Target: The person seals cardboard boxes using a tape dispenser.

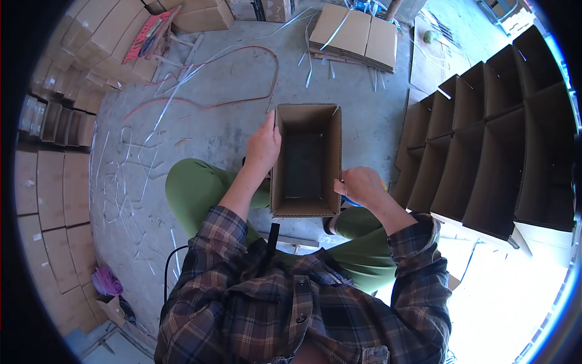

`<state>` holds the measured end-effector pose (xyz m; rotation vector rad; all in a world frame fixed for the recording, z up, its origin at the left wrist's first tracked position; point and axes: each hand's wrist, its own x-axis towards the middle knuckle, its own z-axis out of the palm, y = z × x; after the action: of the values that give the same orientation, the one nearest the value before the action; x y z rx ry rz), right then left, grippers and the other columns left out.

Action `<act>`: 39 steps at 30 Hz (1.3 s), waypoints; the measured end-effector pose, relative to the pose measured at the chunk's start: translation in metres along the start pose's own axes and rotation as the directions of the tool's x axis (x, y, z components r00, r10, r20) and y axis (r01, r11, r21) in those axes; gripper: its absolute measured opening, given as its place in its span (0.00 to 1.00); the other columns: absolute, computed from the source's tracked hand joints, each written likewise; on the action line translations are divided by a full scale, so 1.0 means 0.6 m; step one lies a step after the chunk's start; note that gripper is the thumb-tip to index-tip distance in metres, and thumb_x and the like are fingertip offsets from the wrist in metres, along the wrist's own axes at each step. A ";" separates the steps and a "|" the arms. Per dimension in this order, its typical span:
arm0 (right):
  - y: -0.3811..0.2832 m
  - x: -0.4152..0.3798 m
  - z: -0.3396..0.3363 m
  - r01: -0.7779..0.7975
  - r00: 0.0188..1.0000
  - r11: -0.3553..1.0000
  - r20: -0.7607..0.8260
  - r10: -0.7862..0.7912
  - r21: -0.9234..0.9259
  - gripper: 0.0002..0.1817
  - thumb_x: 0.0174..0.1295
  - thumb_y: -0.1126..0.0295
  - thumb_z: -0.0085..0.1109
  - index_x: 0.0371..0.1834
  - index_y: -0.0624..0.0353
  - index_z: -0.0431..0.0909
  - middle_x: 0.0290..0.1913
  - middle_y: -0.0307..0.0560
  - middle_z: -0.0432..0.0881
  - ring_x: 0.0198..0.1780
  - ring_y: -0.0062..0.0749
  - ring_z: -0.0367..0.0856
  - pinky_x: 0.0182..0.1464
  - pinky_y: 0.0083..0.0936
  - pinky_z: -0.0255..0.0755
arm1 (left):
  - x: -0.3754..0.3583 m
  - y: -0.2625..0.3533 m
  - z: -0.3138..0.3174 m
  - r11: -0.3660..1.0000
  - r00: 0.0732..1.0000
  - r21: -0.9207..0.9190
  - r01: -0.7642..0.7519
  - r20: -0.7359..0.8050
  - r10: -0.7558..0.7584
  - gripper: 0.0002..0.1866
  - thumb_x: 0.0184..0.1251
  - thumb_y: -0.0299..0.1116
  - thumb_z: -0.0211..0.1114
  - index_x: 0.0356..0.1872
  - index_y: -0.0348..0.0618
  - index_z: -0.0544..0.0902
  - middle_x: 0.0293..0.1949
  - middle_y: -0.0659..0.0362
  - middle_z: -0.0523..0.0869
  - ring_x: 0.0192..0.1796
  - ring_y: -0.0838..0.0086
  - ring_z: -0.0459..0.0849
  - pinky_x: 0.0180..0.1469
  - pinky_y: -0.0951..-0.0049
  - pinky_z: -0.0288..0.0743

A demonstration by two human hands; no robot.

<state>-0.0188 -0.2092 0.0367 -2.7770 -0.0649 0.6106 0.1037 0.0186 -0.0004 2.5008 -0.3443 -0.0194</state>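
A cardboard box (pixel 306 208) is between my knees, its open top facing me and a dark grey area showing at its far end. My left hand (pixel 264 145) grips the left wall, thumb up near the rim and the other fingers hidden behind the side. On the right wall, lower down, my right hand (pixel 362 185) is closed, its thumb at the rim. A small blue and yellow object (pixel 348 201) shows beneath the right fingers, mostly hidden by the hand.
Open cardboard boxes (pixel 467 176) stand in stacked rows close on my right. Flattened cardboard (pixel 342 33) lies ahead on the floor. Loose white straps (pixel 130 182) and a red strap (pixel 276 67) are scattered left. Closed cartons (pixel 51 194) line the left side, near a purple bundle (pixel 107 281).
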 end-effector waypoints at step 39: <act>-0.004 -0.011 0.004 -0.011 1.000 0.996 0.026 0.009 0.084 0.22 0.59 0.52 0.51 0.24 0.60 0.85 0.26 0.58 0.83 0.33 0.53 0.84 0.40 0.44 0.78 | -0.175 0.117 0.123 0.952 0.965 0.167 -0.258 0.089 0.246 0.26 0.54 0.29 0.67 0.58 0.46 0.76 0.61 0.56 0.73 0.60 0.61 0.71 0.57 0.57 0.64</act>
<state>-0.0260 -0.2071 0.0382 -2.6899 -0.0301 0.6372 -0.0217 -0.0520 -0.0270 2.6161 -0.7204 0.0310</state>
